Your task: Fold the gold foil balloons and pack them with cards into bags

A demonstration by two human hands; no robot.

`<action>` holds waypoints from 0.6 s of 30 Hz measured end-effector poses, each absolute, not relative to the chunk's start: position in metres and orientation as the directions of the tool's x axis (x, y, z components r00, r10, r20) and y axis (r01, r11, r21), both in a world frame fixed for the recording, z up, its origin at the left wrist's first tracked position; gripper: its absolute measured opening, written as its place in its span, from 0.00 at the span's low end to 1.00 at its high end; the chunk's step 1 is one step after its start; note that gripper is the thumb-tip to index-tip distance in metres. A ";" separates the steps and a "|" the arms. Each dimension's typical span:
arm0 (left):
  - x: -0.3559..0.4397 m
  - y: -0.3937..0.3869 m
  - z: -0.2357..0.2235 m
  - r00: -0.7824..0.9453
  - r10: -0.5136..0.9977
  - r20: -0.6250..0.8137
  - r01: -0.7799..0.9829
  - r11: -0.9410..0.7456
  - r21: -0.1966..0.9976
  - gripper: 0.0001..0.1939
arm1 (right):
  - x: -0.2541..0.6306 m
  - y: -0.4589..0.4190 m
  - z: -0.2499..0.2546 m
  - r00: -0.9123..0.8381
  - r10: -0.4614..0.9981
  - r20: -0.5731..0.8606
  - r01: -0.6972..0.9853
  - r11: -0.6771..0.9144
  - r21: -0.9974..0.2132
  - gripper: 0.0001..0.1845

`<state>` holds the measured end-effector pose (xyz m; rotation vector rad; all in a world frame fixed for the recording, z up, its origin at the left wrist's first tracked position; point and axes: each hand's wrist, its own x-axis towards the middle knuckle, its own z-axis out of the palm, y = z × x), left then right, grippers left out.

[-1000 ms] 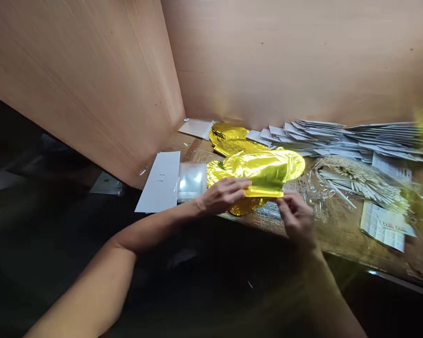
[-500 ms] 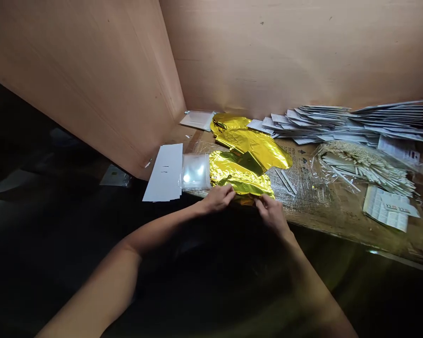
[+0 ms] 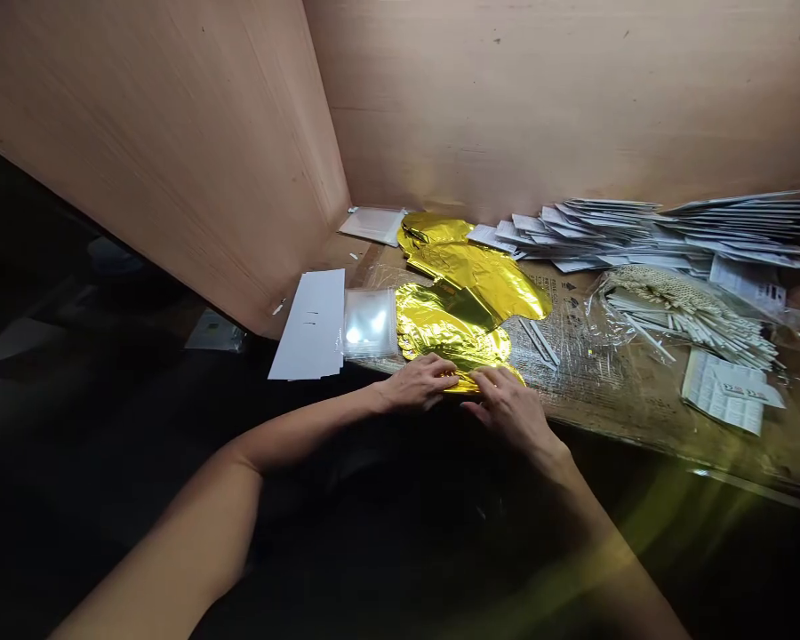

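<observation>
A flat, uninflated gold foil balloon (image 3: 440, 320) lies at the table's front edge, its near part under both my hands. My left hand (image 3: 419, 384) rests on the near left of the foil, fingers laid over it and pointing right. At the near right, my right hand (image 3: 510, 404) presses its outstretched fingertips on the foil, with the thumb apart below the edge. Behind lies more gold foil (image 3: 486, 271), overlapping the nearer piece. A stack of clear plastic bags (image 3: 370, 324) sits just left of the foil, beside a pile of white cards (image 3: 308, 324).
Long stacks of folded white papers (image 3: 606, 236) line the back wall. A plastic bag of white paper straws (image 3: 686, 311) lies on the right, with printed leaflets (image 3: 726, 396) in front. Loose white strips (image 3: 540, 344) lie near the foil. A wooden panel (image 3: 240, 160) rises at left.
Both hands have gone from pinching the foil's near edge to lying over it with fingers extended. The near part of the foil now lies flatter.
</observation>
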<state>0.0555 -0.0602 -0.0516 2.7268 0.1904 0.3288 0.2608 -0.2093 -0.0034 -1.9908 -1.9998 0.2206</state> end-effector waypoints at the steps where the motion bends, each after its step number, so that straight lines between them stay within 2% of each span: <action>1: 0.058 -0.051 -0.045 0.967 0.190 0.169 0.095 -0.886 0.453 0.17 | 0.266 -0.199 -0.001 -0.017 0.999 0.034 0.916 0.029 -0.400 0.06; 2: 0.061 -0.041 -0.037 0.968 0.217 0.123 0.122 -0.842 0.526 0.13 | 0.274 -0.185 0.000 -0.008 0.998 -0.055 0.869 -0.020 -0.494 0.01; 4: 0.068 -0.023 -0.022 0.933 0.357 0.055 0.236 -0.718 0.655 0.09 | 0.297 -0.153 0.003 0.045 0.973 -0.227 0.731 -0.187 -0.656 0.09; 7: 0.070 -0.022 -0.013 0.663 0.739 0.116 0.375 -0.463 0.803 0.10 | 0.325 -0.118 0.003 0.067 0.938 -0.340 0.604 -0.309 -0.735 0.20; 9: 0.067 -0.042 -0.020 0.482 0.875 0.053 0.295 -0.219 0.930 0.14 | 0.327 -0.117 0.000 0.079 0.934 -0.349 0.582 -0.327 -0.745 0.24; 10: 0.065 -0.057 -0.028 0.499 0.864 -0.070 0.223 -0.050 0.973 0.17 | 0.322 -0.124 -0.003 0.084 0.932 -0.351 0.557 -0.336 -0.759 0.25; 11: 0.063 -0.073 -0.036 0.582 0.787 -0.207 0.149 0.147 0.978 0.21 | 0.312 -0.135 -0.008 0.083 0.930 -0.357 0.508 -0.348 -0.788 0.25; 13: 0.061 -0.103 -0.051 0.697 0.645 -0.313 0.015 0.423 0.906 0.28 | 0.287 -0.164 -0.018 0.059 0.923 -0.380 0.329 -0.377 -0.866 0.26; 15: 0.058 -0.123 -0.055 0.700 0.644 -0.308 -0.095 0.512 0.854 0.30 | 0.260 -0.194 -0.025 0.082 0.929 -0.360 0.143 -0.369 -0.918 0.26; 18: 0.051 -0.130 -0.042 0.681 0.682 -0.266 -0.130 0.470 0.873 0.27 | 0.234 -0.218 -0.024 0.245 0.928 -0.279 0.013 -0.291 -0.957 0.25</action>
